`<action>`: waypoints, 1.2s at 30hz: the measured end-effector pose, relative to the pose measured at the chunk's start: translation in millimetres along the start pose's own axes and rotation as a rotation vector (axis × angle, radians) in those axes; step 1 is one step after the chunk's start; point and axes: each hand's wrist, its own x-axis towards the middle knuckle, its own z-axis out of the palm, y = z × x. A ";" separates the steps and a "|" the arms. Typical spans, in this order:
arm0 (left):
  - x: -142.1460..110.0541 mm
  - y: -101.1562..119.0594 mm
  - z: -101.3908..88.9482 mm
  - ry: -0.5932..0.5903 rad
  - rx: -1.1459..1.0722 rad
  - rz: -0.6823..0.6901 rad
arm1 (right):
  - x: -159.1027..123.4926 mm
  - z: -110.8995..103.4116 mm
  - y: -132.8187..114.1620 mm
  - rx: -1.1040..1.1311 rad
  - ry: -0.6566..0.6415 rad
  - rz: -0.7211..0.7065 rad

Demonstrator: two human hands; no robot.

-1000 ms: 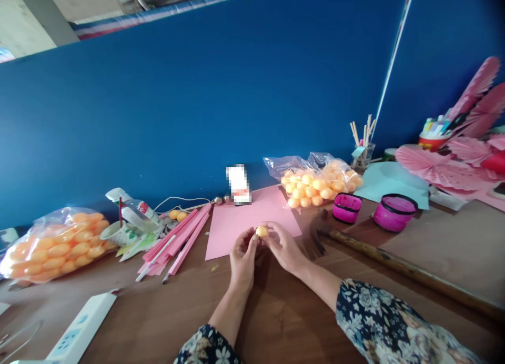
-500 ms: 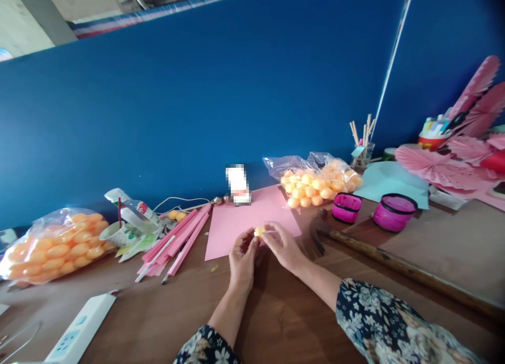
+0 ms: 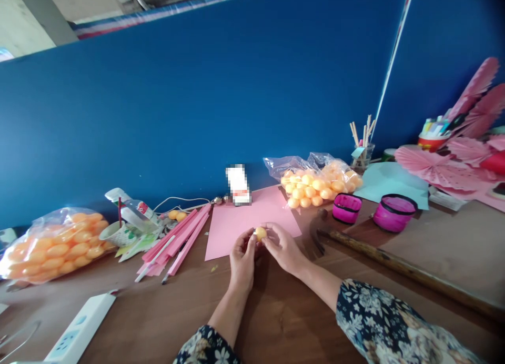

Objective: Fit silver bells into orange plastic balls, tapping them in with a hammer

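A small yellow-orange ball (image 3: pixel 260 233) is held up between both hands, above the near edge of a pink sheet of paper (image 3: pixel 244 222). My left hand (image 3: pixel 242 256) pinches its left side with thumb and fingers. On the other side, my right hand (image 3: pixel 283 248) curls its fingertips and thumb around the ball. Fingers hide part of its surface. A clear bag of similar orange balls (image 3: pixel 311 182) lies behind the paper at the right, and another bag of balls (image 3: pixel 55 248) is at far left.
Pink paper strips (image 3: pixel 177 240) lie left of the sheet, near a paper cup (image 3: pixel 114 233) and a plastic bottle (image 3: pixel 138 214). A power strip (image 3: pixel 81 330) sits at front left. A wooden-handled hammer (image 3: pixel 366 249) and two magenta bands (image 3: pixel 394 212) are at the right.
The right thumb and fingers have shifted slightly downward, so more of the ball shows between the hands. Both forearms stay in nearly the same place.
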 end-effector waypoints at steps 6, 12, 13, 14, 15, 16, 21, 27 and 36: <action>-0.8 -0.2 -0.4 0.015 0.015 0.034 | 0.6 -1.3 -5.1 -0.016 0.030 0.084; -1.0 -1.0 -0.3 -0.031 0.004 0.047 | 1.5 -2.6 -6.1 -0.066 0.027 0.051; -0.8 -1.2 -0.2 -0.019 -0.005 0.047 | 1.6 -2.5 -5.6 -0.060 0.030 0.047; -0.7 -1.2 -0.1 -0.006 -0.017 0.044 | 1.6 -2.3 -5.0 -0.056 0.036 0.041; -0.6 -1.1 0.1 0.005 -0.030 0.036 | 1.6 -2.0 -4.4 -0.054 0.045 0.034; -0.6 -0.7 0.3 0.009 -0.042 0.022 | 1.5 -1.6 -3.8 -0.051 0.049 0.028; -2.0 2.2 1.7 -0.039 -0.037 -0.010 | 0.5 0.8 -1.6 0.005 -0.005 0.024; -1.5 0.4 -0.7 -0.045 -0.022 0.028 | 0.6 -0.5 -2.4 -0.039 0.035 0.063; -0.8 -0.4 0.3 -0.037 -0.060 0.022 | 1.5 -1.9 0.3 -0.103 0.060 0.017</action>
